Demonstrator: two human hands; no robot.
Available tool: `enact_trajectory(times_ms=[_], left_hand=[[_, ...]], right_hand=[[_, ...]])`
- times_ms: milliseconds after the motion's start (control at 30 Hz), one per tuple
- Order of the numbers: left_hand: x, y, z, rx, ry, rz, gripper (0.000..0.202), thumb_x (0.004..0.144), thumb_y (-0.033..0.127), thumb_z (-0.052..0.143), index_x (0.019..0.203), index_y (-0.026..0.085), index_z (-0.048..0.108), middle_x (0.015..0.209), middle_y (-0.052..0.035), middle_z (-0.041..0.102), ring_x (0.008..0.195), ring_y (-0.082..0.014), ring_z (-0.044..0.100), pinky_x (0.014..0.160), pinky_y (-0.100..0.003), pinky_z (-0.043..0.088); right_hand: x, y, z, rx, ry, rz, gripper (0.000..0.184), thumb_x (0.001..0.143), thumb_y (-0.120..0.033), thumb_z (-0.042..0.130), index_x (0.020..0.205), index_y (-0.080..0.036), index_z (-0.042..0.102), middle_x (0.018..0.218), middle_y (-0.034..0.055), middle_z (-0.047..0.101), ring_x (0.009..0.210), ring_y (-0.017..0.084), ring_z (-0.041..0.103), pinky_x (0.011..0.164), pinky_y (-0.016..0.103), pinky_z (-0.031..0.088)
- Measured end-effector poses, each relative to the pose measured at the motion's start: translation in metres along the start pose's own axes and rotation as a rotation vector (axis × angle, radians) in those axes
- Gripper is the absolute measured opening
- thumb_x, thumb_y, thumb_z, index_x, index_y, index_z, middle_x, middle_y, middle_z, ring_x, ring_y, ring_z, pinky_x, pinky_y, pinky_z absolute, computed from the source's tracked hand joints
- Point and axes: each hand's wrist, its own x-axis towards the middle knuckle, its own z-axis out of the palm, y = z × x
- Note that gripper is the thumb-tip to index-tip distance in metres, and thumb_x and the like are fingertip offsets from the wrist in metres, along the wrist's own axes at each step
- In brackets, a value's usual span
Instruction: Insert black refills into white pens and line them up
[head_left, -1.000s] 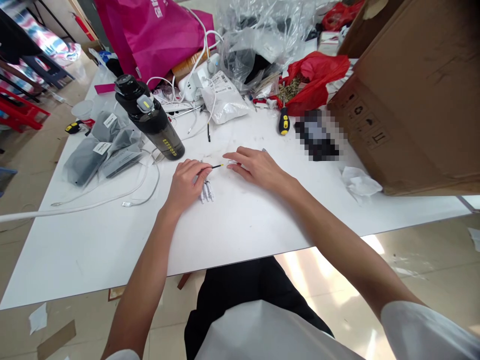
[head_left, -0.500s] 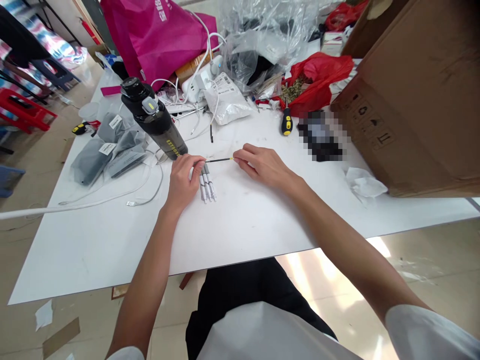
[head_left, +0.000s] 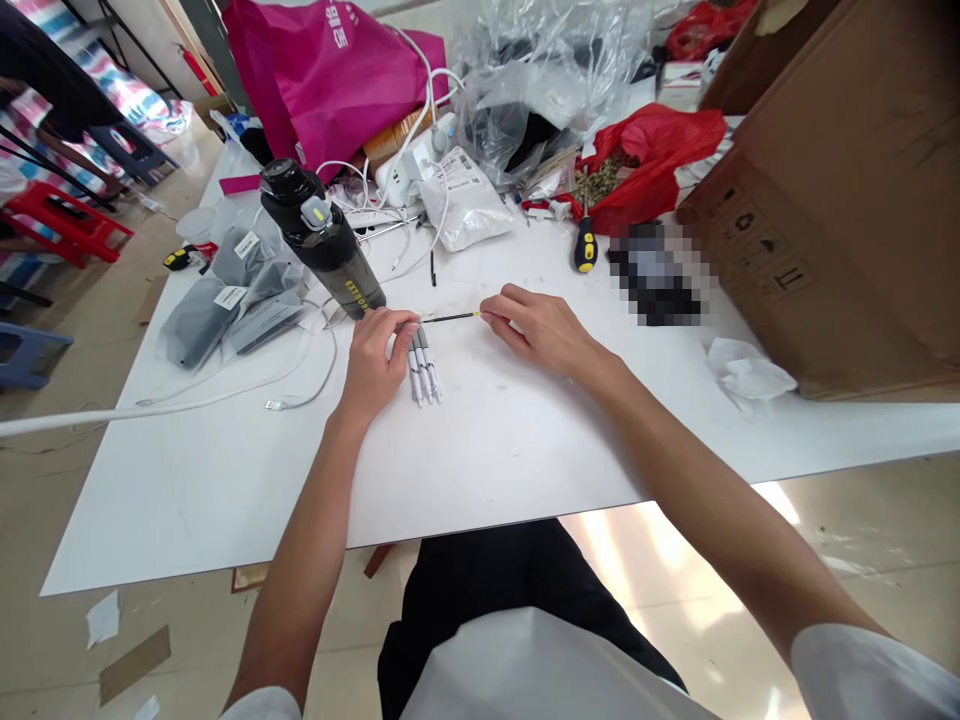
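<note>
A thin dark pen refill [head_left: 450, 318] with a yellow bit at its right end spans the gap between my hands, just above the white table. My left hand [head_left: 377, 358] is closed, its thumb and forefinger pinching the refill's left end. At the yellow end, the fingertips of my right hand [head_left: 534, 325] are pinched together. Several white pens [head_left: 424, 375] with grey upper parts lie side by side just right of my left thumb; the hand partly hides their far ends. Behind my left hand stands a black water bottle [head_left: 322, 240].
Grey items in clear bags [head_left: 202, 318] and a white cable [head_left: 217, 400] lie to the left. A screwdriver [head_left: 586, 245], a red bag [head_left: 652, 165] and a white parcel [head_left: 469, 200] are farther back. A big cardboard box [head_left: 817, 230] stands at right.
The view has shifted slightly, so everything appears a little farther right. Both hands keep the same hold on the refill, and the pens have not visibly moved on the table.
</note>
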Motion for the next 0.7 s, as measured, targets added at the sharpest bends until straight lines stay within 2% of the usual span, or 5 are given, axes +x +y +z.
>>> enact_trajectory(times_ms=[367, 567, 700], left_hand=[[-0.003, 0.003, 0.01, 0.002, -0.081, 0.05, 0.012, 0.111, 0.031, 0.07, 0.115, 0.024, 0.079, 0.105, -0.0067, 0.082, 0.101, -0.0264, 0.072, 0.102, -0.047, 0.052], [-0.005, 0.013, 0.014, -0.087, -0.062, -0.041, 0.008, 0.101, 0.031, 0.085, 0.107, 0.026, 0.082, 0.102, -0.0045, 0.084, 0.1, -0.0265, 0.074, 0.1, -0.046, 0.055], [-0.008, 0.018, 0.02, -0.137, -0.063, -0.062, 0.01, 0.1, 0.036, 0.086, 0.102, 0.027, 0.082, 0.098, -0.0042, 0.084, 0.096, -0.0261, 0.074, 0.096, -0.047, 0.056]], right_hand=[[0.0, -0.006, 0.006, -0.034, -0.062, -0.023, 0.04, 0.123, -0.041, 0.036, 0.126, -0.023, 0.071, 0.111, 0.01, 0.073, 0.078, 0.021, 0.059, 0.065, 0.035, 0.031], [-0.001, -0.01, 0.014, 0.08, -0.096, -0.092, 0.031, 0.121, -0.04, 0.044, 0.131, -0.022, 0.068, 0.118, 0.0146, 0.078, 0.1, 0.028, 0.071, 0.079, 0.036, 0.043], [-0.002, -0.015, 0.023, 0.134, -0.125, -0.095, 0.027, 0.12, -0.039, 0.046, 0.128, -0.021, 0.065, 0.116, 0.0163, 0.077, 0.099, 0.03, 0.07, 0.086, 0.039, 0.049]])
